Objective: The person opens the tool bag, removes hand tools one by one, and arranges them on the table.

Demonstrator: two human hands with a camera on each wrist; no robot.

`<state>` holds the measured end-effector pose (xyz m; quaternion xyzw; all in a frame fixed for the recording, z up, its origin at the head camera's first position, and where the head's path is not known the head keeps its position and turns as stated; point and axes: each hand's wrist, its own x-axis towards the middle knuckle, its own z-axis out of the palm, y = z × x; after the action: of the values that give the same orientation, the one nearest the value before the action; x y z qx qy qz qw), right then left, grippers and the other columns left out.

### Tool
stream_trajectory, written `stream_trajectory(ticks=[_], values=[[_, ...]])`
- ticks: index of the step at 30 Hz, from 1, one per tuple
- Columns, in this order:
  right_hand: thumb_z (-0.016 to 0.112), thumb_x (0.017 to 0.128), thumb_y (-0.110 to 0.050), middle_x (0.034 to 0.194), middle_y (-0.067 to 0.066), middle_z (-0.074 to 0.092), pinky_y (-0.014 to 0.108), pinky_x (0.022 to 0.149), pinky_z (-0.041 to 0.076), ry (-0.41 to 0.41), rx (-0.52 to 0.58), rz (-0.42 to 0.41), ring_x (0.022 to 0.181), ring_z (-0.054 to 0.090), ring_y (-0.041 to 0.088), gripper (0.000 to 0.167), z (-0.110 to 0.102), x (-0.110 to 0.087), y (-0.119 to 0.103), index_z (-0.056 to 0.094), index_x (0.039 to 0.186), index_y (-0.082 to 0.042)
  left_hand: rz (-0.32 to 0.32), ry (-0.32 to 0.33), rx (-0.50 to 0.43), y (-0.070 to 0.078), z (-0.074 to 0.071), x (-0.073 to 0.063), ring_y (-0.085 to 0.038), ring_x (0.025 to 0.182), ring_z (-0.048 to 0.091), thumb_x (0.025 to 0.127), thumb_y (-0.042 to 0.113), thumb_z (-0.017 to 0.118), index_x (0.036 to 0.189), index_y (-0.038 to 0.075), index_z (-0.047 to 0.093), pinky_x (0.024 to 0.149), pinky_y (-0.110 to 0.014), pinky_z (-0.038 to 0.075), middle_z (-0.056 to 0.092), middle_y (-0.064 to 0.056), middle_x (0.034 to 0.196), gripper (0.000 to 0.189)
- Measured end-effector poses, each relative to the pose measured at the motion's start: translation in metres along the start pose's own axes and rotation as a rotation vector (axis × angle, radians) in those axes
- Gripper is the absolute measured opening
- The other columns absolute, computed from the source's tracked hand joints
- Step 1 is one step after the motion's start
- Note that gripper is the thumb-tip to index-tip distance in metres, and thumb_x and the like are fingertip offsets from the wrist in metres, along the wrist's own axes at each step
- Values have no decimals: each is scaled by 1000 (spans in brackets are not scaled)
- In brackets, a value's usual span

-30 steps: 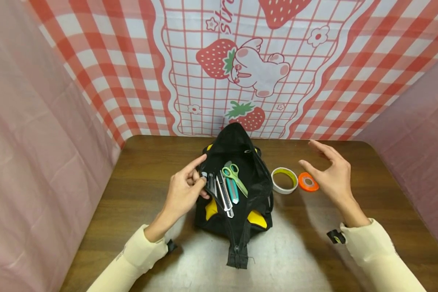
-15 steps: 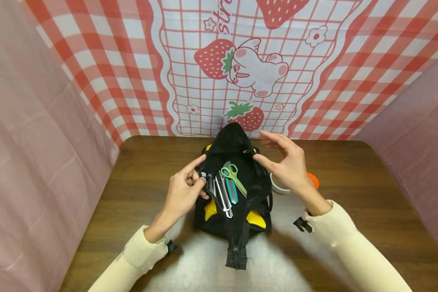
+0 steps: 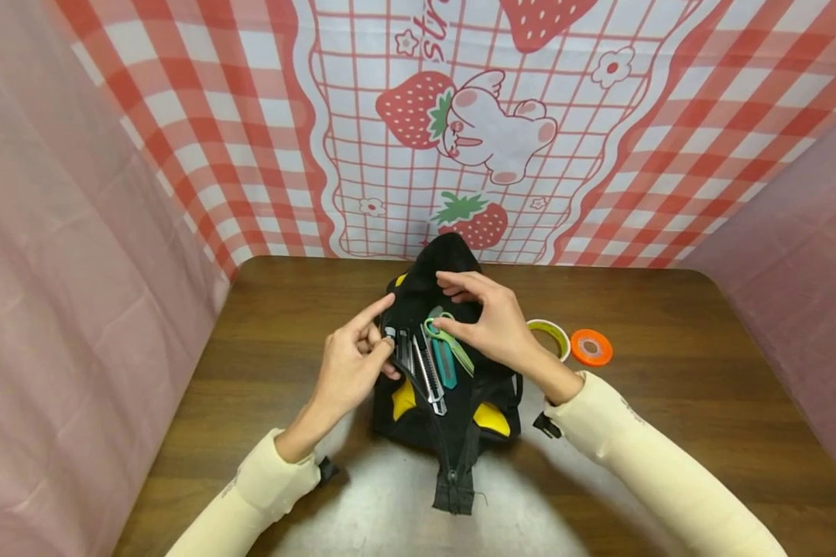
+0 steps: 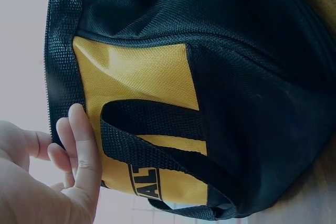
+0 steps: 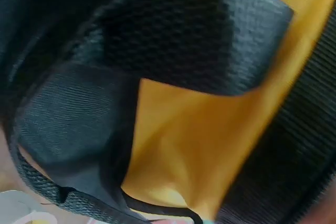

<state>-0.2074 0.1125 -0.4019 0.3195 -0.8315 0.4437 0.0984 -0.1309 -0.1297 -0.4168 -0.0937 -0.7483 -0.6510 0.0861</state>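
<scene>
A black and yellow zippered bag (image 3: 453, 251) stands unzipped on the table. My left hand (image 3: 348, 363) pinches the left edge of its opening between thumb and fingers; the left wrist view shows this hand (image 4: 68, 169) at the zipper strip beside a yellow panel (image 4: 142, 72). Inside lie green scissors (image 3: 461, 354), a teal utility knife (image 3: 445, 367) and silver box cutters (image 3: 430, 383). Over the opening, my right hand (image 3: 498, 321) reaches in with thumb and fingers apart, the thumb overlapping the scissors' handles. The right wrist view shows only the bag's yellow side (image 5: 178, 135) and strap (image 5: 178, 30).
Right of the bag lie a white tape roll (image 3: 565, 350) with a yellow inner ring and an orange tape roll (image 3: 603, 348). Behind the wooden table (image 3: 286, 309) hangs a strawberry-print cloth (image 3: 362, 178); pink curtains (image 3: 90, 271) flank both sides.
My right hand has moved left from above the tape rolls to over the bag's opening. The left hand keeps its hold on the bag's edge.
</scene>
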Motion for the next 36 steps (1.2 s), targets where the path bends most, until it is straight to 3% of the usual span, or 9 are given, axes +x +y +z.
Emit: stream_trajectory(ticks=[10,18,24,32,36], values=[[93,90,-11,140,20,70,57,100,66,-137,-60,85,116,73,39,68,18,-2,14,65,150,4,15,1,-2,-2,-1,0,-16,54,73,95,-12,65,158,5,62,53,-50,69,56,-7,70,65],[93,92,-17,145,21,68,55,95,66,-193,-155,128,117,72,40,69,29,-8,20,64,152,2,30,6,-1,-4,-2,0,-15,54,73,95,-12,65,158,6,63,53,-47,69,55,-7,71,66],[94,90,-15,145,23,68,54,93,65,-177,-198,186,116,72,40,71,36,-13,27,64,152,4,27,6,-3,-7,-2,-1,-15,55,73,94,-12,65,158,5,62,53,-49,70,55,-8,71,66],[93,89,-11,148,25,66,55,100,64,-190,-239,249,119,71,40,75,45,-16,35,60,154,6,35,21,8,-7,-3,-2,-15,55,73,94,-13,65,158,5,62,52,-44,69,53,-8,71,66],[92,89,-9,148,28,65,58,106,61,-198,-258,277,124,69,43,75,48,-18,38,59,155,7,38,28,18,-7,-3,-2,-14,55,73,94,-13,65,158,5,62,53,-51,69,53,-7,71,67]])
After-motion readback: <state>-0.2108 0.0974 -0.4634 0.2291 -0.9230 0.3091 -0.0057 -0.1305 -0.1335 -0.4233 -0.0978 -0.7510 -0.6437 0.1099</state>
